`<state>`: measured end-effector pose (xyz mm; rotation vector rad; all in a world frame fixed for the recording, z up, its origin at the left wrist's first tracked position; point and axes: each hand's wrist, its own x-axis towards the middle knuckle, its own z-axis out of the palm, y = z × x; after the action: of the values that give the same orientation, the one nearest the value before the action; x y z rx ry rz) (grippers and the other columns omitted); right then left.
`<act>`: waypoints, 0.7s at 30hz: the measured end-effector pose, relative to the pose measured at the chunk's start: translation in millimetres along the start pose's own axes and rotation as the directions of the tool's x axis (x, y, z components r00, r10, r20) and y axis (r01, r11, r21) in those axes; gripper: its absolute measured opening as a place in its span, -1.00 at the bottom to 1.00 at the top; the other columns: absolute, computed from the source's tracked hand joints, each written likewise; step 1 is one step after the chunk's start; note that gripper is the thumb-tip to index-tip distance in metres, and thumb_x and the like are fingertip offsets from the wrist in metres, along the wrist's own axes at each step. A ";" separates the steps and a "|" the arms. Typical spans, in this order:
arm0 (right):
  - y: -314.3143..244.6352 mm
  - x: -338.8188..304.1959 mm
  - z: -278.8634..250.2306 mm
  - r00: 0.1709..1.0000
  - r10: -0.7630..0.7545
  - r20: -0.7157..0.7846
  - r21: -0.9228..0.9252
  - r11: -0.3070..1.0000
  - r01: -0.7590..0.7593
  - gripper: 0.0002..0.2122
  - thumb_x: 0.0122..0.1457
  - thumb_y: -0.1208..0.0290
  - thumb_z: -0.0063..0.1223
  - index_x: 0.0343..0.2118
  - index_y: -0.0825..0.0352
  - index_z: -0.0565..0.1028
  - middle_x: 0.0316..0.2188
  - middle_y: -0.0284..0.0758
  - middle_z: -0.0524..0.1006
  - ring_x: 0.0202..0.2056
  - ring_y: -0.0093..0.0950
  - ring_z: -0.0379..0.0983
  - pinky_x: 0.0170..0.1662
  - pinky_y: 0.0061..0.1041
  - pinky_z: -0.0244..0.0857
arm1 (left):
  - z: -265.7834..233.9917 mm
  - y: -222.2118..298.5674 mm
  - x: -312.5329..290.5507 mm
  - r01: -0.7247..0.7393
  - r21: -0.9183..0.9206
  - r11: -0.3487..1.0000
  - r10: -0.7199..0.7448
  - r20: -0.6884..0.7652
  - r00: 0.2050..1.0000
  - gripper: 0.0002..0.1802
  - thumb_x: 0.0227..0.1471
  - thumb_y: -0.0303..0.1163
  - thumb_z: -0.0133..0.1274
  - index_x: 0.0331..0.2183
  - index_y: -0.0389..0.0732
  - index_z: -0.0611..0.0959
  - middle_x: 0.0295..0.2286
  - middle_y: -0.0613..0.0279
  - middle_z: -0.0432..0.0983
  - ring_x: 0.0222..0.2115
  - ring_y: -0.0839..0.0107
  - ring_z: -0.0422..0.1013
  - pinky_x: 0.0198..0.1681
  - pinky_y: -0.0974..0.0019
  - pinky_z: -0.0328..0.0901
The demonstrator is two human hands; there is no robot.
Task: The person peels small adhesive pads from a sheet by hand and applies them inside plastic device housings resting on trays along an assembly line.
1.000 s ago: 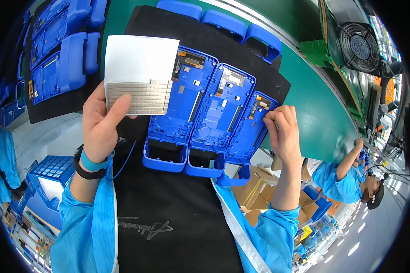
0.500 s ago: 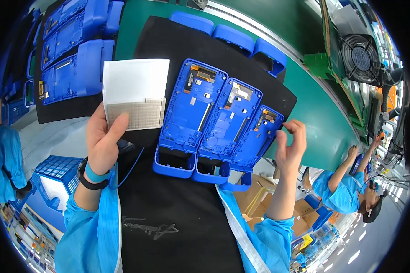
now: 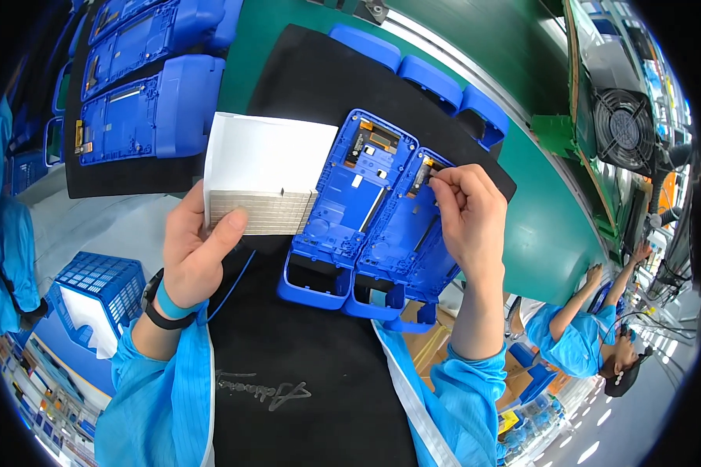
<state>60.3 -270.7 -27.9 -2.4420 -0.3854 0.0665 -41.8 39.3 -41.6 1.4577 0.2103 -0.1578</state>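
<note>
My left hand (image 3: pixel 197 253) is closed on a white sheet (image 3: pixel 271 152), with the thumb pressed on its lower part, where thin grey strips lie in rows. The sheet's right edge overlaps the first of three blue plastic housings (image 3: pixel 339 204) lying side by side. At the far end of the middle housing (image 3: pixel 397 219), my right hand (image 3: pixel 475 222) pinches thumb and forefinger together beside a small dark and gold flex part (image 3: pixel 423 173). Anything between those fingertips is too small to make out. The third housing (image 3: pixel 435 268) is largely covered by my right hand and wrist.
The housings rest on a black mat (image 3: pixel 288 78) over a green bench (image 3: pixel 549 261). More blue housings (image 3: pixel 136 109) stand at left, and several blue shells (image 3: pixel 432 82) line the far edge. A fan (image 3: pixel 625 131) stands right; a co-worker (image 3: pixel 572 335) is beyond. A blue basket (image 3: pixel 101 284) sits lower left.
My right hand has moved left from beside the third housing to the middle housing's far end, its fingers now pinched. The sheet in my left hand has shifted right, over the first housing's edge.
</note>
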 end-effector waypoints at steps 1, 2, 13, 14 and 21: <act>0.0 0.0 0.3 1.000 0.003 0.025 -0.038 0.999 -0.002 -0.98 0.13 0.64 0.18 -0.39 0.45 0.55 -0.48 -0.35 0.47 -0.56 -0.64 0.30 -0.47 -0.62 0.23 | 0.5 0.0 0.1 0.002 -0.018 1.000 -0.002 -0.001 1.000 -0.55 0.22 -0.40 0.06 0.09 -0.41 0.46 -0.09 0.04 0.57 -0.07 0.40 0.47 0.03 0.36 0.30; 0.0 0.2 0.9 0.999 0.008 0.049 -0.076 0.997 -0.004 -0.98 0.13 0.63 0.18 -0.39 0.45 0.56 -0.48 -0.34 0.47 -0.56 -0.63 0.31 -0.46 -0.62 0.23 | 0.0 -0.1 0.2 0.004 -0.037 0.999 -0.004 -0.001 1.000 -0.55 0.22 -0.40 0.05 0.09 -0.41 0.46 -0.09 0.04 0.56 -0.06 0.39 0.47 0.04 0.36 0.30; 4.6 1.0 3.7 0.984 -0.112 0.138 -0.159 0.978 0.133 -0.97 0.17 0.65 0.07 -0.39 0.42 0.46 -0.41 -0.20 0.47 -0.44 -0.29 0.45 -0.36 -0.42 0.35 | -4.3 0.4 6.0 0.028 -0.111 0.993 -0.023 0.046 0.999 -0.58 0.23 -0.46 0.02 0.08 -0.42 0.45 -0.06 0.06 0.54 -0.04 0.40 0.45 0.07 0.35 0.28; 6.3 0.7 2.0 0.980 -0.119 0.163 -0.112 0.984 0.138 -0.97 0.17 0.66 0.05 -0.38 0.41 0.44 -0.40 -0.20 0.46 -0.43 -0.27 0.45 -0.35 -0.41 0.35 | -4.3 0.1 6.5 0.023 -0.110 0.994 -0.017 0.049 0.999 -0.58 0.23 -0.46 0.02 0.08 -0.42 0.45 -0.06 0.06 0.54 -0.04 0.41 0.44 0.07 0.35 0.28; 2.4 10.8 -10.3 0.971 -0.120 0.206 -0.127 0.981 0.148 -0.95 0.16 0.67 0.04 -0.36 0.41 0.43 -0.39 -0.18 0.44 -0.42 -0.22 0.43 -0.34 -0.39 0.34 | -3.4 -0.1 5.9 0.026 -0.116 0.993 -0.019 0.056 0.998 -0.58 0.23 -0.47 0.02 0.08 -0.43 0.44 -0.06 0.06 0.54 -0.04 0.41 0.45 0.08 0.35 0.28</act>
<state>72.7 -275.6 -20.8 -2.5496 -0.6635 0.2325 -36.2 42.8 -43.4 1.3338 0.1883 -0.2008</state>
